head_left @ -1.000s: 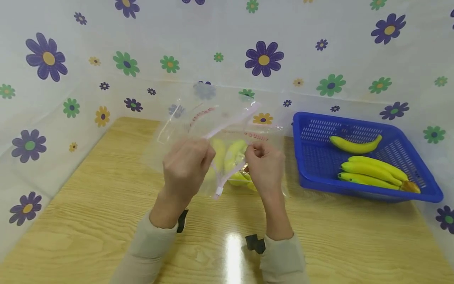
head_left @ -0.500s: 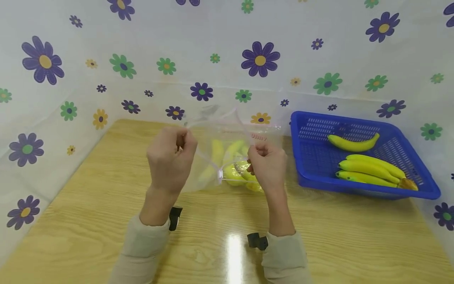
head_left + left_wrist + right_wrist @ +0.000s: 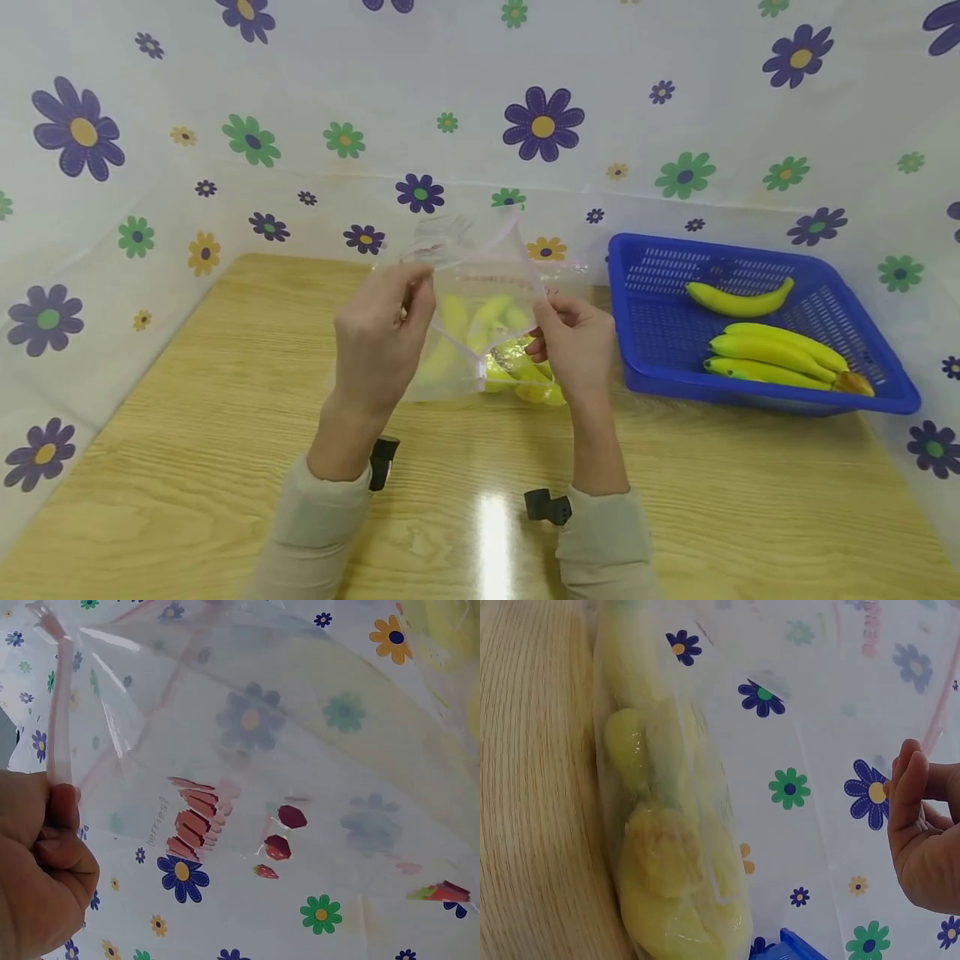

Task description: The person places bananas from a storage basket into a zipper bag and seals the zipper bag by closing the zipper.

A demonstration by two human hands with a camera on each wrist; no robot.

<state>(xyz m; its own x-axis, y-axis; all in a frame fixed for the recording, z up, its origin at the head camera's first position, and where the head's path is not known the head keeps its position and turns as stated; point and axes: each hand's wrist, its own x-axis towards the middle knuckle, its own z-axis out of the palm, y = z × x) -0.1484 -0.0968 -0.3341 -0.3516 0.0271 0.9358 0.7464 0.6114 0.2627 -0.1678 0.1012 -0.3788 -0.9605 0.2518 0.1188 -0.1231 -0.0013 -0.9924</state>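
Note:
Both hands hold a clear zip bag (image 3: pixel 442 242) up by its pink-edged mouth, which gapes between them. My left hand (image 3: pixel 381 342) pinches one side of that mouth; in the left wrist view its thumb and finger grip the pink strip (image 3: pixel 60 720). Strawberry pictures (image 3: pixel 277 847) are printed on the film. My right hand (image 3: pixel 581 346) pinches the opposite lip, and a white slider (image 3: pixel 481 372) sits at the near corner. Beyond the raised bag, a second clear bag (image 3: pixel 577 279) lies on the table with several yellow bananas (image 3: pixel 667 915) inside.
To the right stands a blue plastic basket (image 3: pixel 633 333) holding a single banana (image 3: pixel 742 300) and a bunch of bananas (image 3: pixel 780 354). A white sheet with printed flowers (image 3: pixel 480 50) rises behind and beside the wooden table (image 3: pixel 187 450).
The zip bag's mouth has been drawn wider between the hands. My left hand went left, then came back right and up a little. My right hand shifted slightly right, still pinching the bag.

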